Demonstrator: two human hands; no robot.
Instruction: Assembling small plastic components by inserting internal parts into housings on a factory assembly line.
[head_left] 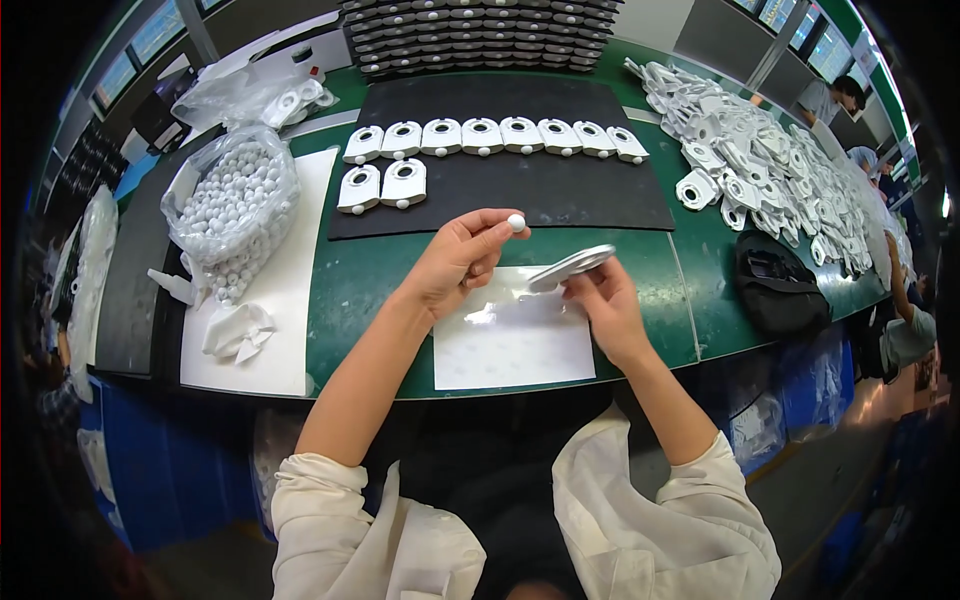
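My left hand [462, 258] pinches a small white ball [516, 223] between thumb and fingertips, above the front edge of the black mat [600, 205]. A flat white plastic part [572, 266] with a rounded outline is gripped by my right hand [608, 306], tilted and seen nearly edge-on. The ball and the part are apart. Below both hands lies a shiny white sheet [515, 350] on the green table. On the mat stand two rows of white parts, each with a round hole and a ball at its front edge, such as this housing [404, 183].
A clear bag of white balls [235, 190] sits at the left, with a small white bottle [172, 286] and crumpled tissue [238, 332] near it. A big heap of white parts [740, 150] and a black pouch [778, 285] occupy the right. Stacked black trays [480, 40] stand behind; other people work far right.
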